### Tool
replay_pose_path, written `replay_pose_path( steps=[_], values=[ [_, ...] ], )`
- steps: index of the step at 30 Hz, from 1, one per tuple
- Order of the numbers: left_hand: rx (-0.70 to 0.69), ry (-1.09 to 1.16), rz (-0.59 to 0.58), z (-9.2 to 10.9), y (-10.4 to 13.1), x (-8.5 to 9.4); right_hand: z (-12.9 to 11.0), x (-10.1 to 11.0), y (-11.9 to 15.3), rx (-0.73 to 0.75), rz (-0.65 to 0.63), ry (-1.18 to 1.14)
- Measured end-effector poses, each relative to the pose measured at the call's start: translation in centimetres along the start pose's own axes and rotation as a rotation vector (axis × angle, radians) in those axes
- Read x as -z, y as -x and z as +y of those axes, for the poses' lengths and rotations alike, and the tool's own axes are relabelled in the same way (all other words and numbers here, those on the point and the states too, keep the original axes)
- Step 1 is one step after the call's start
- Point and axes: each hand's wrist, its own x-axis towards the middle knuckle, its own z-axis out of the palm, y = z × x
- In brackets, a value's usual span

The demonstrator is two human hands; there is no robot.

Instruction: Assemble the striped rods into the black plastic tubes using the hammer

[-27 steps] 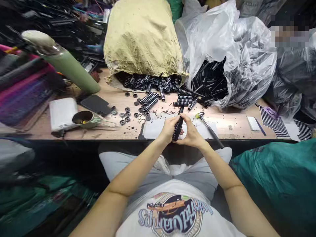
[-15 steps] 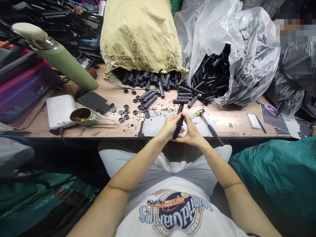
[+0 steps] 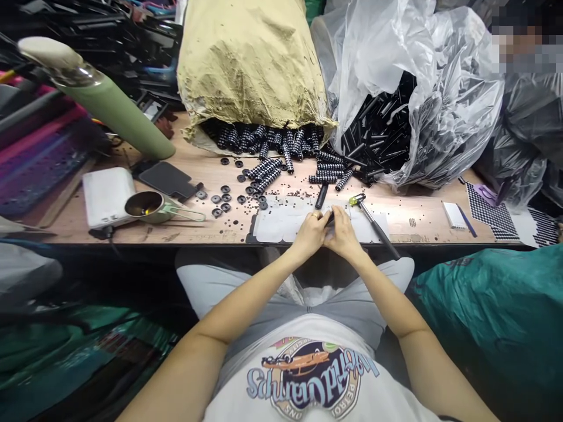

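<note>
White sheet (image 3: 275, 227): lying along the near edge of the table (image 3: 422, 205), in front of you.
Left hand (image 3: 311, 230): you're curling its fingers nearly closed over the sheet's near edge, a ring showing, fingertips gripping a dark piece (image 3: 331, 216).
Right hand (image 3: 342, 231): you're bending its fingers to meet the left, gripping that same piece from the other side.
Dark piece: sitting above the sheet between your fingertips, mostly hidden; can't tell its full shape.
Black tube (image 3: 322, 196): pointing away from you at the sheet's far edge, just beyond your fingers.
Hammer (image 3: 376, 225): lying aslant across the sheet's right part, handle sticking out past the near edge.
Studded rolls (image 3: 268, 180): lying in clusters beyond the sheet, more spilling from the yellow sack (image 3: 253, 64) behind.
Black discs (image 3: 225, 207): scattering left of the sheet.
Clear bag (image 3: 457, 117): standing beyond the sheet, to its right, showing black rods (image 3: 378, 129).
</note>
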Motion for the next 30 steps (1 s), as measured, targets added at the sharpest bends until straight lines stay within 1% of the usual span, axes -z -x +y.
replay_pose_path(
  steps=[2,3,4,5,6,7,9,11,12,13,14,17,18,19,22,23,24,25,27,28,29,30],
  values=[
    [-0.101,-0.127,-0.054,-0.6,0.1,-0.1,1.9,1.7,0.7,-0.135,0.045,0.169],
    [-0.146,-0.177,-0.067,-0.8,0.1,-0.1,3.0,2.7,1.1,-0.254,0.087,0.276],
    [-0.183,-0.223,-0.07,-1.0,0.2,0.0,4.0,3.8,1.5,-0.361,0.087,0.373],
    [-0.21,-0.267,-0.067,-1.2,0.2,0.1,4.9,4.7,1.9,-0.438,0.064,0.433],
    [-0.229,-0.308,-0.062,-1.3,0.3,0.3,5.5,5.6,2.4,-0.493,0.034,0.455],
    [-0.244,-0.343,-0.059,-1.3,0.4,0.4,5.8,6.2,2.8,-0.515,-0.002,0.431],
    [-0.262,-0.386,-0.052,-1.3,0.5,0.6,5.4,6.9,3.8,-0.496,-0.026,0.286],
    [-0.272,-0.398,-0.039,-1.4,0.6,0.8,4.1,6.8,4.8,-0.425,0.016,0.115],
    [-0.273,-0.397,-0.029,-1.4,0.6,0.8,3.3,6.5,5.2,-0.388,0.042,0.066],
    [-0.269,-0.395,-0.018,-1.4,0.6,0.8,2.5,6.2,5.6,-0.361,0.051,0.053],
    [-0.263,-0.394,-0.009,-1.4,0.6,0.8,1.9,5.9,5.9,-0.353,0.033,0.074],
    [-0.234,-0.4,-0.02,-0.7,0.8,0.4,0.6,5.7,6.3,-0.401,-0.127,0.191],
    [-0.227,-0.406,-0.036,-0.3,0.9,0.2,0.2,5.9,6.3,-0.407,-0.147,0.199],
    [-0.22,-0.415,-0.054,0.2,1.1,-0.2,-0.2,6.2,6.2,-0.395,-0.125,0.179],
    [-0.194,-0.44,-0.098,1.5,1.8,-1.3,-1.9,6.7,5.9,-0.273,0.059,0.047],
    [-0.186,-0.442,-0.107,1.8,2.0,-1.7,-2.6,6.5,5.8,-0.225,0.076,0.023],
    [-0.181,-0.441,-0.116,1.9,2.1,-2.0,-3.1,6.0,5.7,-0.186,0.044,0.027],
    [-0.186,-0.436,-0.123,1.8,2.2,-2.2,-3.6,5.5,5.7,-0.16,-0.032,0.057],
    [-0.21,-0.419,-0.131,1.4,1.9,-2.3,-4.1,4.2,5.5,-0.131,-0.228,0.149],
    [-0.226,-0.404,-0.133,1.1,1.6,-2.3,-4.2,3.8,5.4,-0.13,-0.296,0.184],
    [-0.233,-0.384,-0.132,0.9,1.1,-2.1,-4.1,3.6,5.3,-0.141,-0.318,0.203],
    [-0.226,-0.362,-0.13,0.8,0.6,-1.9,-4.0,3.5,5.1,-0.157,-0.302,0.205]
  ],
)
